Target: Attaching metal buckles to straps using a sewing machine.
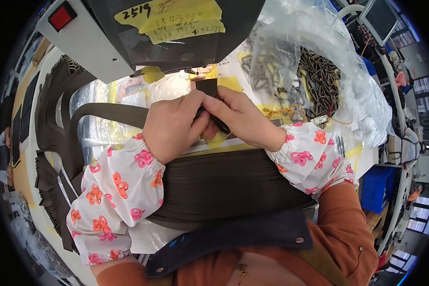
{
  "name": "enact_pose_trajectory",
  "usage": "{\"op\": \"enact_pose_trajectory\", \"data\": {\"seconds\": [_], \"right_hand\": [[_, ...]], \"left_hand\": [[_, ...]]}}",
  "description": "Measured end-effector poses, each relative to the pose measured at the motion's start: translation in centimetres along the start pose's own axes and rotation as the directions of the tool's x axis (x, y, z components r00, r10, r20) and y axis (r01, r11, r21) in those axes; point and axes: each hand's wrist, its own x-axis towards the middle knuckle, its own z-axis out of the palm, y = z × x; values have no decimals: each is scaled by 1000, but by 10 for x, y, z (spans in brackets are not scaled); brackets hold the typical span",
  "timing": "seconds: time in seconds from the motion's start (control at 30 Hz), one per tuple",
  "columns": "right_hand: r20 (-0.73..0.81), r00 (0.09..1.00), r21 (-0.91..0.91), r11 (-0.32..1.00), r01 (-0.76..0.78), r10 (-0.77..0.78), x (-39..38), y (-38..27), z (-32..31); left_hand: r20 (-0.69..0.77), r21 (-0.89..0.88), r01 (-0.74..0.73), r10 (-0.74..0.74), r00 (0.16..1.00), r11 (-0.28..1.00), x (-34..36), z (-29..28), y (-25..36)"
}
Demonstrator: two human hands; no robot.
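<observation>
Machine head, grey, with yellow tape on its face. Dark strap, one: just before the machine head on the worker's side, its end showing beyond the fingertips. Left hand: grip narrow, closed on the strap, fingers partly hidden from me. Right hand: grip narrow, thumb and fingers pinching the same strap. Glossy black piece: beside the right fingers, kind unclear. Broad strap bundle: farther before the machine head, nearer the worker's body. Clear plastic bag, with metal hooks: right of the machine head.
</observation>
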Motion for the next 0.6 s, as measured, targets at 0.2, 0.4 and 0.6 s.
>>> {"op": "enact_pose_trajectory", "data": {"seconds": [0.2,0.4,0.6], "right_hand": [[-71,990,-9,992,-126,125,-6,-6,-5],[6,991,-88,987,-132,133,-8,-7,-2],[-119,987,-40,993,-113,107,-3,3,-2]], "left_hand": [[242,-236,318,-261,934,918,2,-18,-12],[201,-340,294,-236,951,893,-1,-8,-12],[183,455,-311,255,950,834,-1,-4,1]]}}
